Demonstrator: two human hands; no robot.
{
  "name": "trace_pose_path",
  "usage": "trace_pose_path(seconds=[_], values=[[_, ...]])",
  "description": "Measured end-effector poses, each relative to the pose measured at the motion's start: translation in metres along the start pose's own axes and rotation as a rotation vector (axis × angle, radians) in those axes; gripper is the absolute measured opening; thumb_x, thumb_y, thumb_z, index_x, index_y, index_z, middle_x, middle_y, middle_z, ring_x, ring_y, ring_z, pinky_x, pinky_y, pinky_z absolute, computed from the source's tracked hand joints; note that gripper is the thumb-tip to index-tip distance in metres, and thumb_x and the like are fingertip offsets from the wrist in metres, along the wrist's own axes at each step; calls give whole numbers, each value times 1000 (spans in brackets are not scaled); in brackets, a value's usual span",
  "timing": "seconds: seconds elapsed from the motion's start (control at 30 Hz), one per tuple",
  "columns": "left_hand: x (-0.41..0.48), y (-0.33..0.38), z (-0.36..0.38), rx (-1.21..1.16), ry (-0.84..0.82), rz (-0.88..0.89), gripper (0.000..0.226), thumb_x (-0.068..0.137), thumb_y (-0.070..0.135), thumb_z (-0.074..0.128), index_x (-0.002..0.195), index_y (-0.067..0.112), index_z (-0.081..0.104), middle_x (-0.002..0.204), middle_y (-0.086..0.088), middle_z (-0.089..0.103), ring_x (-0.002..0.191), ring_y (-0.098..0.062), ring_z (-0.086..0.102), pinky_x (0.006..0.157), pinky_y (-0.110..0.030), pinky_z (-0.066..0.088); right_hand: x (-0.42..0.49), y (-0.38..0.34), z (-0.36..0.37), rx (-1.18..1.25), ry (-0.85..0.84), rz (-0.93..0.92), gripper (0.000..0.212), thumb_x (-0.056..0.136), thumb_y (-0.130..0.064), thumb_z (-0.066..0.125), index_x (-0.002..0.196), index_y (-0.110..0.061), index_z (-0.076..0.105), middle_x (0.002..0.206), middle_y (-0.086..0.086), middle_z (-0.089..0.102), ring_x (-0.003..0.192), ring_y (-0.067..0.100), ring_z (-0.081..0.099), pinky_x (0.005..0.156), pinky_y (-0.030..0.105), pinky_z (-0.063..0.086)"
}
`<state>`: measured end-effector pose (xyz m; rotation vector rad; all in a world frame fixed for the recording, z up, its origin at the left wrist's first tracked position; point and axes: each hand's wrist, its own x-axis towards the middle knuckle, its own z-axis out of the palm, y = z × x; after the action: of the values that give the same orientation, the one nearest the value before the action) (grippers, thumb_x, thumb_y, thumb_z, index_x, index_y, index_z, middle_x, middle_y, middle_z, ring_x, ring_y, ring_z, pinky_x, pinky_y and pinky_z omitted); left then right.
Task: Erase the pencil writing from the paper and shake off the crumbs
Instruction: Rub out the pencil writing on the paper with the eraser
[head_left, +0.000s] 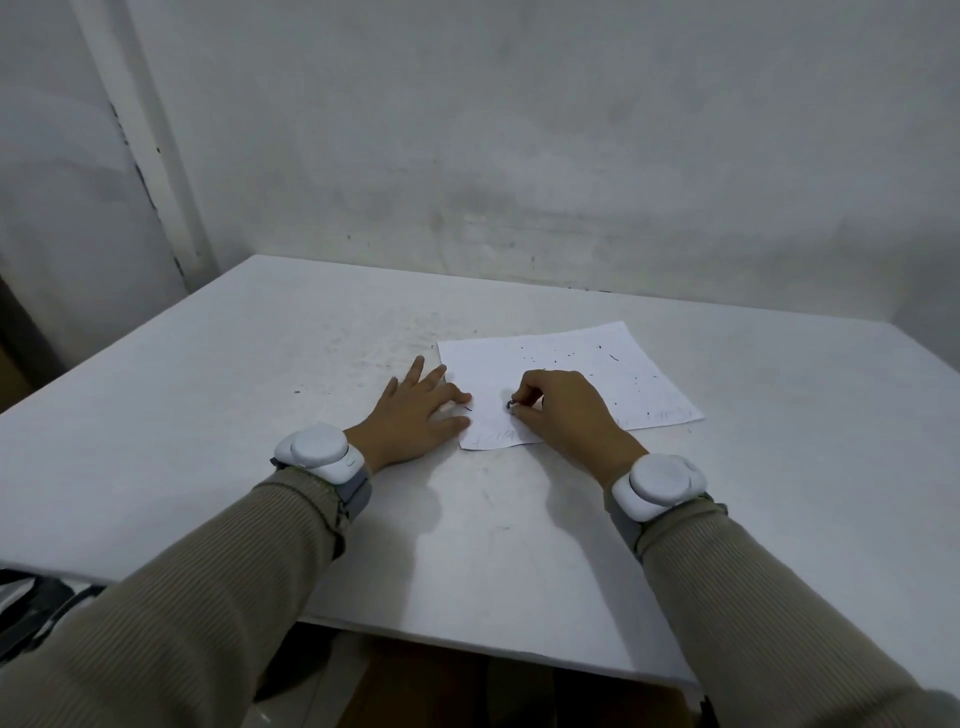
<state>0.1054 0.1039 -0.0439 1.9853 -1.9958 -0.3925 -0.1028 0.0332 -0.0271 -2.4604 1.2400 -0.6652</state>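
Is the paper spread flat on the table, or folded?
Spread flat: the paper lies unfolded on the table, no raised corner showing, with the left hand pressing its left edge.

Both forearms reach forward, the left sleeve (208, 597) and right sleeve (769, 597) in ribbed beige. Each wrist carries a white round unit on a grey strap, the left unit (317, 451) and the right unit (661, 486). The left hand (415, 418) lies palm down with straight, spread fingers (435, 375). The right hand (569, 415) sits knuckles up, its fingers curled in, pinching a small dark object (510, 405) that is too small to identify.
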Motion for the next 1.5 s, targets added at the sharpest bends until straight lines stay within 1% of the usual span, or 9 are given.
trace_pose_path(seconds=[0.17,0.3,0.4,0.53,0.77,0.97,1.13,1.27,1.5], values=[[2,10,5,13,28,40,40,100,44,49,130,18,50,162,-2,21,152,-19,-3,121,-45,3,-6,-2,-2,120,22,22,4,81,-18,68,80,-14,69,76,-8,68,63,5,51,65,24,44],[3,15,6,52,-20,64,46,101,47,38,137,18,40,147,-3,40,139,-22,33,119,-42,13,-15,-12,-6,212,-84,-5,4,79,-15,71,78,-18,71,66,-14,61,56,-2,51,56,7,38],[2,14,11,277,-63,79,53,107,42,26,157,27,16,164,-2,13,150,-18,10,119,-43,7,-17,-18,-5,238,-98,-3,2,79,-14,71,76,-14,71,65,-10,63,53,-6,52,56,6,39],[1,14,14,316,-93,70,52,107,41,18,158,34,5,166,-1,2,152,-18,0,121,-45,2,-21,-31,-5,219,-198,-44,7,78,-14,73,73,-9,71,57,-12,60,51,-3,51,53,8,38],[3,13,15,303,-99,51,52,107,44,18,157,37,4,166,1,0,152,-15,-2,122,-44,-1,-18,-27,0,147,-72,-28,6,80,-14,67,74,-12,70,60,-14,58,54,-1,51,58,13,37],[3,12,14,302,-106,60,52,107,42,17,157,37,3,166,1,0,152,-15,-3,122,-45,-1,-19,-34,-5,132,-186,-56,7,79,-13,69,74,-9,71,56,-10,59,49,-2,51,53,8,37],[3,13,14,286,-105,47,52,106,45,17,156,38,4,166,2,-1,152,-15,-3,122,-44,-1,-17,-34,0,73,-79,-41,8,81,-13,64,75,-8,67,69,-1,66,62,8,52,65,25,45],[2,13,14,337,-114,60,69,93,61,-2,157,35,3,166,0,0,152,-17,-1,122,-46,2,-23,-41,-5,92,-203,-87,12,78,-12,69,67,-14,62,56,-12,55,53,-1,50,52,10,35],[2,15,14,282,-118,39,52,107,44,18,156,38,4,166,3,-2,152,-15,-4,122,-44,-2,-20,-35,2,40,-64,-38,9,81,-13,62,73,-12,66,71,0,67,67,12,56,64,25,45]])
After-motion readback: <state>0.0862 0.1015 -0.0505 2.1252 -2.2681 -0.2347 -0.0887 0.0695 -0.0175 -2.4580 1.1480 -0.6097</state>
